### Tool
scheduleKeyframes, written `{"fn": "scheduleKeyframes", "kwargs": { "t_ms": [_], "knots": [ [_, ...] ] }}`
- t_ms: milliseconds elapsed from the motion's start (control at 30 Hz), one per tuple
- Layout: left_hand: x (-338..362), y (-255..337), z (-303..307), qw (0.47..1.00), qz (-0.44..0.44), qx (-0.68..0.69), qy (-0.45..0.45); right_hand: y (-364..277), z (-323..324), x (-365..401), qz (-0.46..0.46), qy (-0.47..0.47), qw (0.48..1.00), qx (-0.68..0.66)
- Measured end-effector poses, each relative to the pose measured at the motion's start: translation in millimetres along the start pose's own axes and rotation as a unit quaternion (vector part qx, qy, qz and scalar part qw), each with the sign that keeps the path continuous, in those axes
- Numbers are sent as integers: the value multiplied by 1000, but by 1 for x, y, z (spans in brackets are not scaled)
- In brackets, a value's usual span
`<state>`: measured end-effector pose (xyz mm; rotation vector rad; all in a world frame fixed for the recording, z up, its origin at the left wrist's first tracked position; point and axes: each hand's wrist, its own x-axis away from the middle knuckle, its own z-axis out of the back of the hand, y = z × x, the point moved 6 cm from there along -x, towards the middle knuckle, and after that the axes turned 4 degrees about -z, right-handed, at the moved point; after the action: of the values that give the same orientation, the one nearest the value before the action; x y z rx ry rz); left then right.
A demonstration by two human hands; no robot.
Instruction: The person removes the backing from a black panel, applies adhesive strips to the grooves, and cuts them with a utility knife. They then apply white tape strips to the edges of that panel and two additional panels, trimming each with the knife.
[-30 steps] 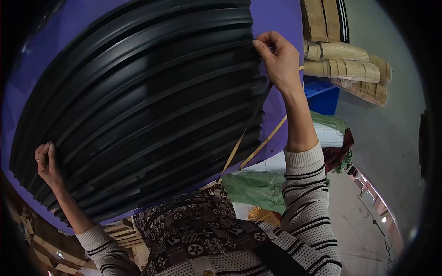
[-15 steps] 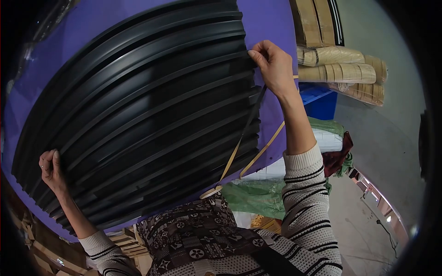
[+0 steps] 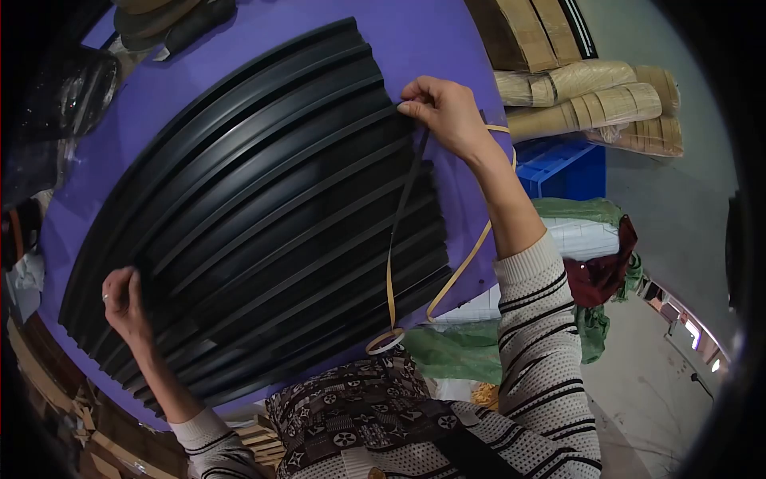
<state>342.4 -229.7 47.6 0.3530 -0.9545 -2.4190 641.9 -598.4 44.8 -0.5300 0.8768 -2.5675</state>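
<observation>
Long black ribbed strips (image 3: 263,184) lie side by side in a broad fan on a purple tabletop (image 3: 435,40). At their right ends, my right hand (image 3: 447,112) pinches a narrow tape (image 3: 405,199) between thumb and fingers. The tape looks black near the hand and yellow lower down, and runs to a small tape roll (image 3: 386,342) at the table's front edge. My left hand (image 3: 126,302) is curled closed over the left part of the strips. Whatever its fingers grip is hidden.
Brown wrapped rolls (image 3: 590,104) and a blue crate (image 3: 562,169) are right of the table. Green sacking (image 3: 455,351) lies by the front edge. Clear plastic wrap (image 3: 80,104) and dark rolled items (image 3: 171,24) sit at the far left. A yellow band (image 3: 463,275) hangs at the right edge.
The view has shifted, so more of the table's far side shows. Both hands keep about the same places over the strips. The tape roll now hangs more tilted, with its ring visible.
</observation>
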Motion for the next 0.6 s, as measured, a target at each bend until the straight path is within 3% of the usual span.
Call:
{"fn": "scheduleKeyframes", "kwargs": {
  "t_ms": [67,133,200,233,300,400,600],
  "knots": [
    [-21,106,-54,998,-63,21,0,10,0,-1,-17,-26,998,-59],
    [-33,177,-127,985,-142,74,-58,14,-3,0,-29,-53,991,-117],
    [-41,222,-190,965,-251,68,-22,18,-2,4,-42,-24,989,-138],
    [-44,232,-219,964,-258,67,3,17,-2,6,-35,-24,989,-139],
    [-47,248,-247,975,-222,12,4,1,4,11,81,71,994,10],
    [-47,249,-261,980,-192,-43,4,2,3,13,100,95,990,3],
    [-48,245,-253,987,-154,43,19,-5,-6,27,173,194,965,28]
  ]
}}
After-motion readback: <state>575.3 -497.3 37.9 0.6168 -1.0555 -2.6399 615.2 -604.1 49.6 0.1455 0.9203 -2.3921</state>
